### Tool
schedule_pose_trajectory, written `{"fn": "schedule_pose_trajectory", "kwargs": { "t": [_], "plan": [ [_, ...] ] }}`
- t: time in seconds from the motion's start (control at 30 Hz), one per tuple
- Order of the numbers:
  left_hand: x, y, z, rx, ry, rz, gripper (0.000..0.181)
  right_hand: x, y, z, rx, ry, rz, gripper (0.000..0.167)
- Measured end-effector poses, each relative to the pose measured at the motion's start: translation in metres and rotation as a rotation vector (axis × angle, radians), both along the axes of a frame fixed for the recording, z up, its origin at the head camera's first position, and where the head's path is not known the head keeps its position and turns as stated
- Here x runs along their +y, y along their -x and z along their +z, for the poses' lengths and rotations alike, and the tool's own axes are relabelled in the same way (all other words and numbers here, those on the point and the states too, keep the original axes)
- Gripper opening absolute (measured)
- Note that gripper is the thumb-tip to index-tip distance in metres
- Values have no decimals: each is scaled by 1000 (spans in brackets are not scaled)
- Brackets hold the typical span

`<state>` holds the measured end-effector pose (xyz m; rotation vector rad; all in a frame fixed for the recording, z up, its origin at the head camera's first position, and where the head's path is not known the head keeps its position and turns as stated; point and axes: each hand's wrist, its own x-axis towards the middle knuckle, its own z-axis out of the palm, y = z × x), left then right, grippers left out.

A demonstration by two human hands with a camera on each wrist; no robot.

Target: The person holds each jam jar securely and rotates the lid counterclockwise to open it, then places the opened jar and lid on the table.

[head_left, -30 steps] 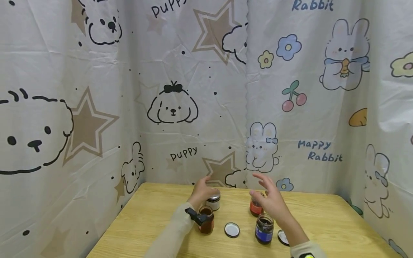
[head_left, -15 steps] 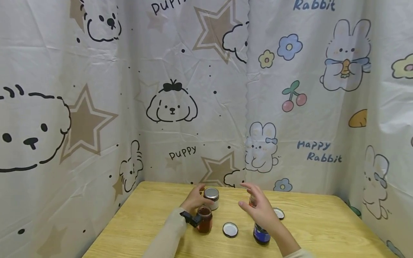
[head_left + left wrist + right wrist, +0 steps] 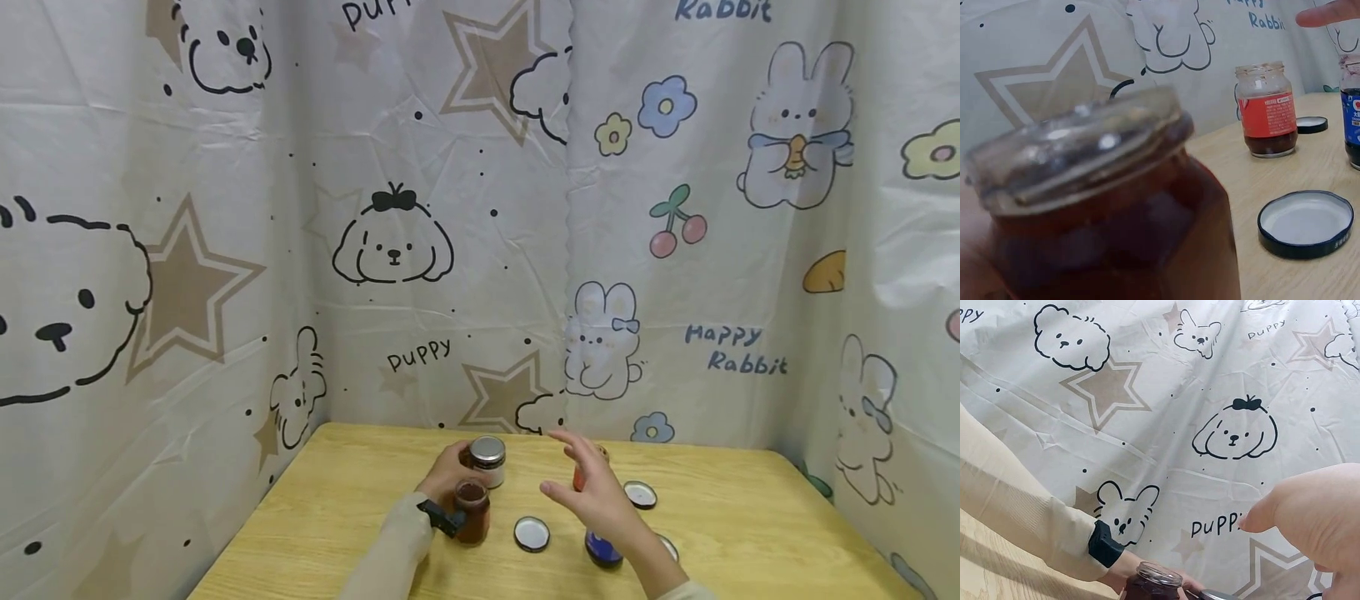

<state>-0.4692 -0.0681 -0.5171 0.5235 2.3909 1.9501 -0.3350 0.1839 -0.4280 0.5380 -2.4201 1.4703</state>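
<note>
In the head view, my left hand (image 3: 447,472) holds a jar with a silver lid (image 3: 488,460) from its left side, the thumb across its front. Just in front of that jar stands an open jar of dark reddish-brown jam (image 3: 472,521), close to my left wrist; it fills much of the left wrist view (image 3: 1141,237). My right hand (image 3: 603,504) hovers with spread fingers and nothing in it. Beneath it are an open jar with a red label (image 3: 1267,115), mostly hidden in the head view, and a jar with a blue label (image 3: 602,550).
One loose lid (image 3: 532,534) lies inside up, between the jam jar and the blue-label jar. Further right are a second lid (image 3: 640,495) and a third lid (image 3: 668,547), partly behind my right forearm. A printed curtain (image 3: 420,317) hangs behind the wooden table (image 3: 750,517).
My left hand has come down from above the lidded jar to its left side and now grips it. My right hand has shifted left, staying raised, and uncovers the lids at right.
</note>
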Motion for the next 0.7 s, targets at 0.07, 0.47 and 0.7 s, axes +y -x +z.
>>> {"fn": "schedule_pose_trajectory", "kwargs": {
  "t": [0.07,0.47,0.7],
  "plan": [
    [0,0,-2,1,-15,-4,65,2,1,1,-22,4,-3,69],
    [-1,5,-13,73,67,30,59,8,-1,7,-74,58,1,70],
    [-2,5,-15,86,112,52,66,8,-1,7,-66,56,8,70]
  ]
}}
